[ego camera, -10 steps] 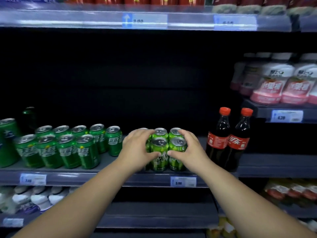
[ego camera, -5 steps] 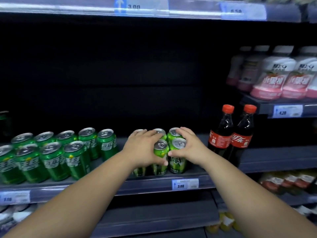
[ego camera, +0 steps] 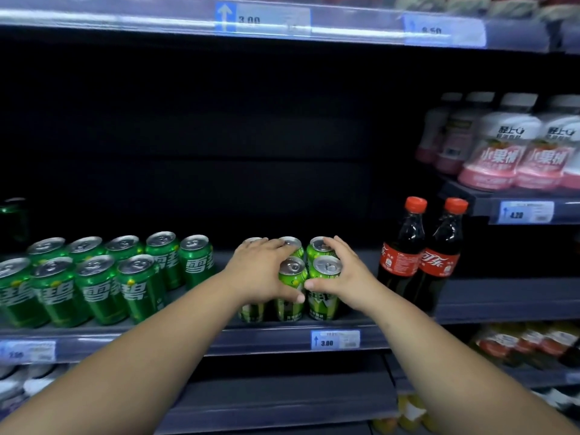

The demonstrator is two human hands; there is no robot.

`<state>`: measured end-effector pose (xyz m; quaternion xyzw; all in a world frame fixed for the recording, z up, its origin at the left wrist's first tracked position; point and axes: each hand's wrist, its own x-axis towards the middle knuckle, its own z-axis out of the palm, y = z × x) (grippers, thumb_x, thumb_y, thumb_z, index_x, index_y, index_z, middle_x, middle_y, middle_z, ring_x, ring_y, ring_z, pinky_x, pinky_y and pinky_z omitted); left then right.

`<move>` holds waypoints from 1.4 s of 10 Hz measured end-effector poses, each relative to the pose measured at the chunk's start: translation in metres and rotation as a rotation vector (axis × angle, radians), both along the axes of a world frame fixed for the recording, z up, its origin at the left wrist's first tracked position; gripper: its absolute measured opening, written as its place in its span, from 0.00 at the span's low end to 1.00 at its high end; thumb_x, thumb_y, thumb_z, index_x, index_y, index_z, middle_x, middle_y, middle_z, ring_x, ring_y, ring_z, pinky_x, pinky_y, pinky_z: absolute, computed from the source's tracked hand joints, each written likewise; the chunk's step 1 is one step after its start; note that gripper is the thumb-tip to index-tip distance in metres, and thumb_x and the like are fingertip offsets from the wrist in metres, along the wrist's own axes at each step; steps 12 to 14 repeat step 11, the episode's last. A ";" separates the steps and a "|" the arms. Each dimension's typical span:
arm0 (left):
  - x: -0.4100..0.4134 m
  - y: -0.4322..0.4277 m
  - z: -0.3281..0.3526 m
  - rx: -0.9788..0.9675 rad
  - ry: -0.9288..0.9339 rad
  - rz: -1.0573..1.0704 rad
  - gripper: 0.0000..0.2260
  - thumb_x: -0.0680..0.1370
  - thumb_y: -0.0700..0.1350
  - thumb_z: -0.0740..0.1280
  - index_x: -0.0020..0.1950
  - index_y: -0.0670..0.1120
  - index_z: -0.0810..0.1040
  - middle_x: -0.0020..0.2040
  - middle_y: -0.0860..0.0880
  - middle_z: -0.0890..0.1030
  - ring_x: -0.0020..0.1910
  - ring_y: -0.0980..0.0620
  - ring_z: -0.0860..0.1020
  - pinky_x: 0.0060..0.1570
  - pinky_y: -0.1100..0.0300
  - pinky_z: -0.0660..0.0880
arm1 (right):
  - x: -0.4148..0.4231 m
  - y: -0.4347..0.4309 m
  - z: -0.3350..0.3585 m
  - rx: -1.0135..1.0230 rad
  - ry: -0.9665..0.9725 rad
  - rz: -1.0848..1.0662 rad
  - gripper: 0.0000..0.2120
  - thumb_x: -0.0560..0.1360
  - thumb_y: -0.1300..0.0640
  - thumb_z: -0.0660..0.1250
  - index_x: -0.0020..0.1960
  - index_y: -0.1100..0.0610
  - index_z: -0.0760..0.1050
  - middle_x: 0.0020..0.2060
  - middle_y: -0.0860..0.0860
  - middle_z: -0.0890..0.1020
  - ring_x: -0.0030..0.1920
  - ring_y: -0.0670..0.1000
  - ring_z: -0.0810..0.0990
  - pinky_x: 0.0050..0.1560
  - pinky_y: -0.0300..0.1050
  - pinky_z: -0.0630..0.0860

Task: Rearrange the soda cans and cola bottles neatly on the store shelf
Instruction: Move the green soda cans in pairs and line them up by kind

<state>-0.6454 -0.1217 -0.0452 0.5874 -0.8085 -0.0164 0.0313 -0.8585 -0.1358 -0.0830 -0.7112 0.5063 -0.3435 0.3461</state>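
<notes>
Left hand (ego camera: pixel 262 274) over half-hidden lime cans (ego camera: pixel 324 287)

On the shelf (ego camera: pixel 486 296), a two-row block of Sprite cans (ego camera: pixel 94 277) stands at the left. A smaller cluster of cans (ego camera: pixel 323 271) stands mid-shelf, the left hand (ego camera: pixel 263 274) on its left side and the right hand (ego camera: pixel 339 274) on its right. Two cola bottles (ego camera: pixel 420 252) stand side by side just right of it. Yogurt-drink bottles (ego camera: pixel 508 146) sit on a higher shelf at the far right.
</notes>
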 end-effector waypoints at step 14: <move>0.066 0.093 -0.028 -0.103 0.374 0.087 0.35 0.74 0.59 0.71 0.77 0.54 0.62 0.78 0.49 0.61 0.77 0.49 0.58 0.75 0.55 0.56 | 0.010 0.074 0.034 -0.170 0.471 0.076 0.35 0.74 0.44 0.72 0.78 0.45 0.62 0.79 0.49 0.60 0.80 0.52 0.52 0.78 0.53 0.50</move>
